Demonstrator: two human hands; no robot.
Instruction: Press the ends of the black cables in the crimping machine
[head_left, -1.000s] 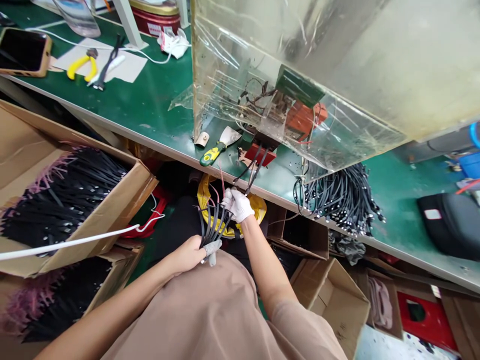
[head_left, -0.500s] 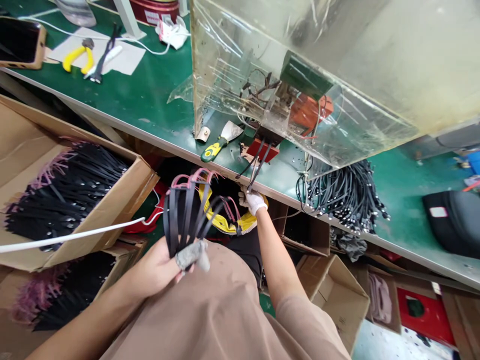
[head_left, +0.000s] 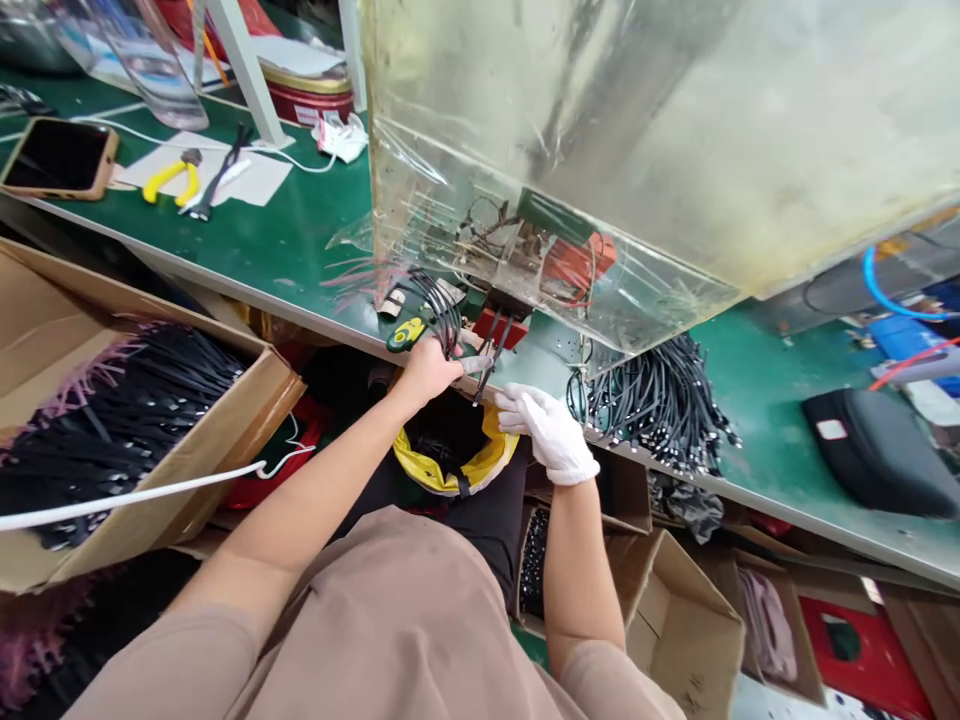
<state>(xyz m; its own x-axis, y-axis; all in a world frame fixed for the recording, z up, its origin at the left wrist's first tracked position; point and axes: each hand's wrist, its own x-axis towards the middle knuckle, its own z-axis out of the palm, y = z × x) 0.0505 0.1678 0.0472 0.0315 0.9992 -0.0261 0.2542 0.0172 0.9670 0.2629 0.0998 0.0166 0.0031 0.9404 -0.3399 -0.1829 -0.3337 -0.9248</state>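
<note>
Since half a second back the left hand (head_left: 427, 368) has swung up from the lap to the bench edge, taking the bundle of black cables (head_left: 444, 305) with it, and the right hand (head_left: 547, 432) has dropped a little lower and come in beside it

Nearest the camera, both forearms stretch forward over the tan top. The left arm runs almost straight, the bare hand clenched around the bundle of black cables, which fans up and over the edge of the green bench (head_left: 300, 235). The right arm is bent at the elbow, its white-gloved hand back-up just beside the left, fingers pointing left toward two thin leads hanging from the red fixture (head_left: 499, 325); can't tell if it's pinching anything or just resting there

Right under the hands sits a yellow-rimmed bin (head_left: 457, 470), and off to the left an open cardboard box (head_left: 247, 410) full of black cables with pink ends

On the bench, a yellow-handled scraper (head_left: 407, 333) lies just beside the left hand, and a loose pile of cables (head_left: 660, 400) is on the right. Above the fixture hangs a clear plastic shield (head_left: 540, 150). Further back on the left are yellow pliers (head_left: 172, 178) and a phone (head_left: 60, 158)
</note>
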